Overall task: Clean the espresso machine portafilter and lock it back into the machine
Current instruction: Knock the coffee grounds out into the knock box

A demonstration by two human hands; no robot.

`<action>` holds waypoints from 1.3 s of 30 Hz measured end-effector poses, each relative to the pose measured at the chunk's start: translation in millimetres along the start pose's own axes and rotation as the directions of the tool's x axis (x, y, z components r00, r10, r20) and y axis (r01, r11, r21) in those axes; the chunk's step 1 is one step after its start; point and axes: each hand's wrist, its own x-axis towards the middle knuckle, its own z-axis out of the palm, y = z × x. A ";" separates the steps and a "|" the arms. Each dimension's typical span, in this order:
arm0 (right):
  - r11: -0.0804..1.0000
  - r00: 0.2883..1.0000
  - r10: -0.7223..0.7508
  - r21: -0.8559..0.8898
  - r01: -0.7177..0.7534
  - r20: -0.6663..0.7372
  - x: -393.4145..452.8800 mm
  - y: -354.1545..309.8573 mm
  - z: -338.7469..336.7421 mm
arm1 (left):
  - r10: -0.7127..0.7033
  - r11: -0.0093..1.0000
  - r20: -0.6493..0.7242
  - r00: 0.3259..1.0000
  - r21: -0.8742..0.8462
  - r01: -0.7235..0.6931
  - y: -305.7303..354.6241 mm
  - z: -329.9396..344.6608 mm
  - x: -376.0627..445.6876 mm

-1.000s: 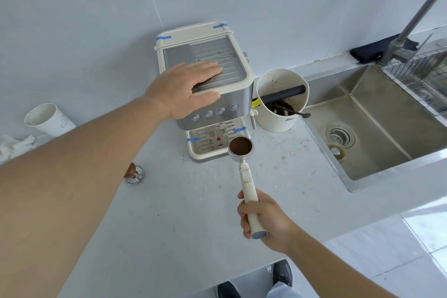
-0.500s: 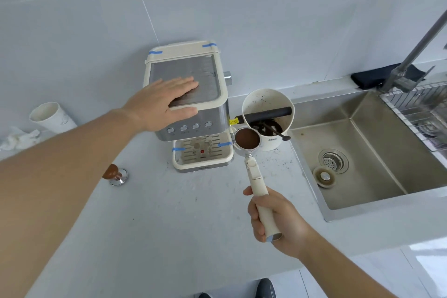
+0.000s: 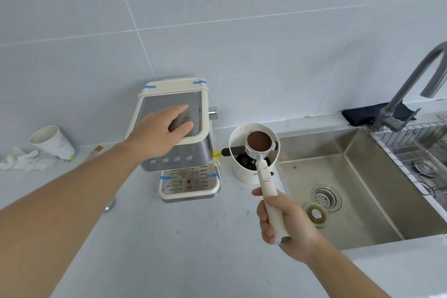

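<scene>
— What has moved since a moment ago?

— The portafilter point(image 3: 260, 145) has travelled right, away from the front of the espresso machine point(image 3: 177, 138); its basket, full of brown grounds and facing up, now sits over the mouth of the white knock box point(image 3: 244, 172). The right hand point(image 3: 285, 222) is wrapped fully round the lower end of the cream handle, fingers closed tight.

— And the other hand?

— The left hand point(image 3: 159, 133) stays flat on the machine's top, fingers spread and extended, gripping nothing, just pressing down.

— What is the surface like?

— A pale grey countertop point(image 3: 181, 249), matte, with small dark specks scattered near the knock box. The machine stands at the back, blue tape strips at its corners and on the drip tray point(image 3: 189, 185). The knock box stands just beside it on the right, with a black bar across and dark spent grounds inside.

— Anything to the left?

— A tilted paper cup point(image 3: 52, 141) against the wall, a crumpled white cloth point(image 3: 21, 159) beside it, and a small metal object partly hidden behind the forearm; I cannot tell what it is.

— And the room?

— Large light grey wall tiles point(image 3: 217, 19) with thin white joints. To the right a stainless sink point(image 3: 362, 189) is set into the counter, with a strainer drain and a loose plug near it. A grey faucet point(image 3: 411, 89) rises at the far corner, a dark cloth point(image 3: 367, 113) behind its base, and a wire rack point(image 3: 416, 152) lies across the sink's right side.
</scene>
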 end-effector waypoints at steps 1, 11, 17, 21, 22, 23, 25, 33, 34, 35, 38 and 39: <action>1.000 1.000 -0.007 0.004 0.007 -0.002 1.7 -3.8 -2.0 | -0.027 1.000 0.007 1.000 -0.003 0.027 4.6 2.5 4.9; 0.993 0.996 -0.083 0.079 0.084 -0.011 19.0 -39.9 -30.6 | 0.020 0.997 -0.048 0.999 0.073 -0.017 14.8 17.9 14.5; 0.994 0.994 -0.094 0.050 0.096 -0.058 33.7 -54.9 -45.1 | 0.003 0.998 -0.078 0.997 0.070 0.002 16.9 17.3 14.1; 0.992 0.986 -0.109 -0.075 0.100 -0.129 44.7 -61.5 -57.9 | 0.003 0.998 -0.084 0.996 0.055 0.002 13.9 18.8 15.6; 0.987 0.981 -0.122 -0.125 0.104 -0.151 46.7 -62.7 -60.3 | 0.003 0.999 -0.083 0.997 0.055 0.001 13.4 18.9 15.7; 0.979 0.976 -0.138 -0.172 0.109 -0.171 49.2 -64.1 -62.3 | 0.003 0.999 -0.083 0.997 0.053 0.001 12.6 19.4 16.1; 0.962 0.965 -0.163 -0.249 0.110 -0.204 53.9 -65.9 -63.9 | 0.001 0.999 -0.085 0.996 0.051 0.003 12.0 19.6 16.5; 0.815 0.907 -0.314 -0.569 0.107 -0.280 78.6 -67.6 -76.4 | 0.002 0.998 -0.085 0.996 0.060 0.003 11.6 20.6 16.8; 0.777 0.900 -0.337 -0.621 0.100 -0.277 81.2 -67.5 -77.3 | 0.001 0.998 -0.086 0.996 0.056 0.004 11.5 20.9 16.7; 0.737 0.894 -0.357 -0.669 0.092 -0.270 84.1 -67.8 -77.8 | 0.000 0.999 -0.089 0.996 0.054 0.005 11.0 20.6 16.6; 0.628 0.869 -0.418 -0.776 0.067 -0.264 89.8 -67.3 -80.5 | -0.004 0.998 -0.084 0.996 0.056 0.009 10.4 20.8 16.7; 0.580 0.859 -0.445 -0.812 0.061 -0.254 91.9 -66.6 -81.3 | -0.002 0.998 -0.083 0.997 0.062 0.007 9.9 20.9 17.1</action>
